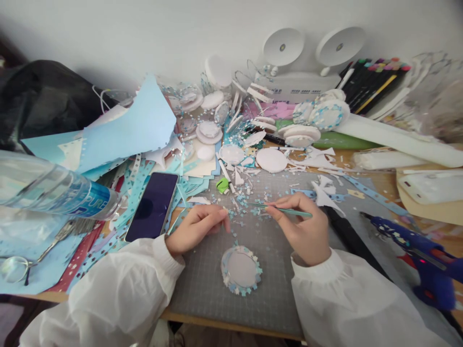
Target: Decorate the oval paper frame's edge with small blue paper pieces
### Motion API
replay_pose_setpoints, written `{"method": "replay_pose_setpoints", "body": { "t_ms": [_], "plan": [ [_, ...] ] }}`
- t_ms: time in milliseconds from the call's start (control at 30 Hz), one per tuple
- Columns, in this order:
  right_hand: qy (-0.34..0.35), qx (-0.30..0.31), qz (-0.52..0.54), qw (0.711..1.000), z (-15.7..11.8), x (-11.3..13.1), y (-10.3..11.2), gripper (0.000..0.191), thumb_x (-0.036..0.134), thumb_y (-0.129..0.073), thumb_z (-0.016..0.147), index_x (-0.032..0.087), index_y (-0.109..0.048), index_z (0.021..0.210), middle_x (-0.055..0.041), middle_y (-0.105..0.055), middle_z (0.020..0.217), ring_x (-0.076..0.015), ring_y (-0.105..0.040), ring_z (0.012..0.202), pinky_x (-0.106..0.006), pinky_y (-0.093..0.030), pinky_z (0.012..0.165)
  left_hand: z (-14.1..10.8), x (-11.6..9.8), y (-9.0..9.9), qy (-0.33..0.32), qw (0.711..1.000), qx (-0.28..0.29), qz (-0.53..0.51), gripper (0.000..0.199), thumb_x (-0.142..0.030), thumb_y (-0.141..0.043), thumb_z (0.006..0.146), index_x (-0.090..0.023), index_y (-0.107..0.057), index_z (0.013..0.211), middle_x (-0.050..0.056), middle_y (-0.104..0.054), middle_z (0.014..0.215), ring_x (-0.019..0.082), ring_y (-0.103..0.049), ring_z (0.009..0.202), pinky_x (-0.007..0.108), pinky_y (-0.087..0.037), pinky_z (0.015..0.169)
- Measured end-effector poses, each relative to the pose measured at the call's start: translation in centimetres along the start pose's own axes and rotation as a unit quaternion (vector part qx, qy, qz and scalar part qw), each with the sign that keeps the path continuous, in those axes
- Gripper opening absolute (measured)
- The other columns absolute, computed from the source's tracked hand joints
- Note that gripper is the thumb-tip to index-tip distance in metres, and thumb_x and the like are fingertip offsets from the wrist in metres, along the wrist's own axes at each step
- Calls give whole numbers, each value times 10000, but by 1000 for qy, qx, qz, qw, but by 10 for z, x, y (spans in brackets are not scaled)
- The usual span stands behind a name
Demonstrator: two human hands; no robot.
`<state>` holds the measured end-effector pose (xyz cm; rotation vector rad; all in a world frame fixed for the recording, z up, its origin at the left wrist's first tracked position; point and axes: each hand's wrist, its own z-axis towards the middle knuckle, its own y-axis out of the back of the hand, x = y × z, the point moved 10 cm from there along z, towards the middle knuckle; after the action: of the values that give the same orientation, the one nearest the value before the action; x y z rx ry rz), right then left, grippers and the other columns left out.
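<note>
Two hands (309, 231), one pair of tweezers (294, 212), one bottle (54, 188), one glue gun (412, 243)

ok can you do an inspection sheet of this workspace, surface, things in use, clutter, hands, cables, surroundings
surface: gray cutting mat on a wooden desk, scraps scattered across it
things in use: tweezers; decorated disc lying flat, small shapes around its rim
clutter: phone, screen dark; bottle on its side; glue gun, red light showing
hands: right hand holds the tweezers; left hand has bent fingers, grip unclear
cables: thin white loop beside a black bag, possibly a cable
surroundings: pale wall behind
</note>
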<state>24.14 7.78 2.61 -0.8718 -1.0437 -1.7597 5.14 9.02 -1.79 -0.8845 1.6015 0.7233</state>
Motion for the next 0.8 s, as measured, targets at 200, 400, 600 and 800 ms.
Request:
{"method": "replay_pose_setpoints", "body": {
  "t_ms": [200, 400, 600, 800],
  "plan": [
    [6, 20, -12, 1000, 0, -1, -2, 181, 180, -724, 793, 223, -554, 746, -9, -674, 770, -198, -675, 778, -333, -500, 722, 2, 1, 2, 6, 998, -24, -50, 362, -458, -580, 868, -104, -632, 814, -69, -347, 514, 62, -262, 458, 220, -168, 444],
    [78, 55, -96, 991, -5, 6, -15, 151, 189, -708, 810, 231, -567, 777, -26, -708, 802, -223, -653, 800, -396, -463, 779, 1, 0, 0, 8, 999, -13, -36, 331, -422, -562, 886, -105, -636, 825, -65, -355, 532, 64, -277, 470, 227, -170, 453],
    [23, 26, -50, 998, -2, 0, -9, 164, 182, -712, 802, 225, -565, 744, -8, -694, 771, -196, -659, 766, -346, -487, 735, 0, 0, 0, 6, 999, -10, -30, 323, -411, -554, 892, -107, -640, 824, -62, -360, 537, 65, -281, 474, 229, -174, 456],
    [-19, 3, -5, 1000, 1, -7, -1, 178, 198, -728, 791, 222, -563, 730, 1, -678, 754, -176, -669, 753, -296, -504, 686, 0, 2, 1, 10, 999, -11, -30, 327, -421, -559, 887, -110, -638, 825, -61, -369, 541, 66, -283, 476, 226, -175, 454]
  ]
}}
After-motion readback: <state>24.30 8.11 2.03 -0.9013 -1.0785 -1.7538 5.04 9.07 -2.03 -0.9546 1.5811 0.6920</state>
